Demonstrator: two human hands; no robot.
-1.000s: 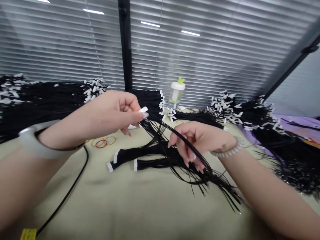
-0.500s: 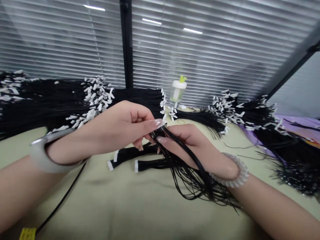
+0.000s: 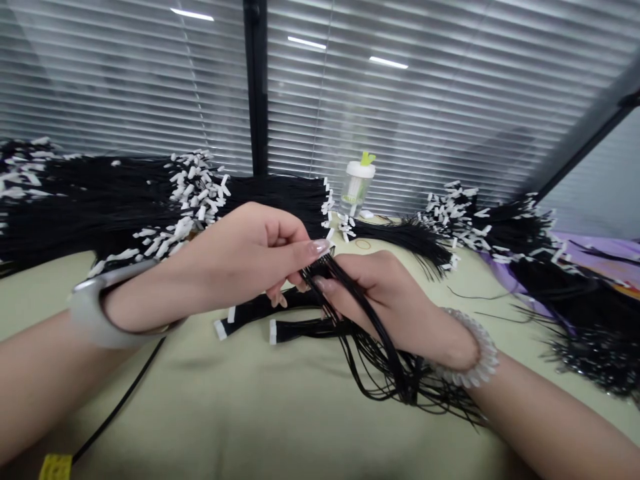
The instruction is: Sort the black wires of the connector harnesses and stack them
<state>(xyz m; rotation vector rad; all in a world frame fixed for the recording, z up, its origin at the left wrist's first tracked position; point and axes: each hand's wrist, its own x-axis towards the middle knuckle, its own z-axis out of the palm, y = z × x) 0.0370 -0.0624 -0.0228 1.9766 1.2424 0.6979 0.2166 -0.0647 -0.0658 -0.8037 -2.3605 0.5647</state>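
Observation:
Between my two hands is a bundle of thin black wires [image 3: 367,370]. My left hand [image 3: 265,253] is closed, thumb and fingers pinching the upper end of the bundle. The white connector there is mostly covered by the thumb. Just below it, my right hand [image 3: 387,300] is closed around the wires, its thumb lying across them. Loose wire ends loop and hang under the right hand. Behind the hands, several black wire harnesses [image 3: 300,330] with white end connectors lie on the table, partly hidden.
Large piles of black wires with white connectors lie at the back left [image 3: 100,200] and right [image 3: 480,220]. A clear cup [image 3: 356,187] with a white lid stands near the blinds [image 3: 320,113]. Purple plastic [image 3: 595,250] lies at right; a black cable [image 3: 120,403] crosses the left.
The wire bundle under my right hand has swung slightly left and downward. My left thumb has shifted over the white connector, which showed more before. Both hands keep their grip.

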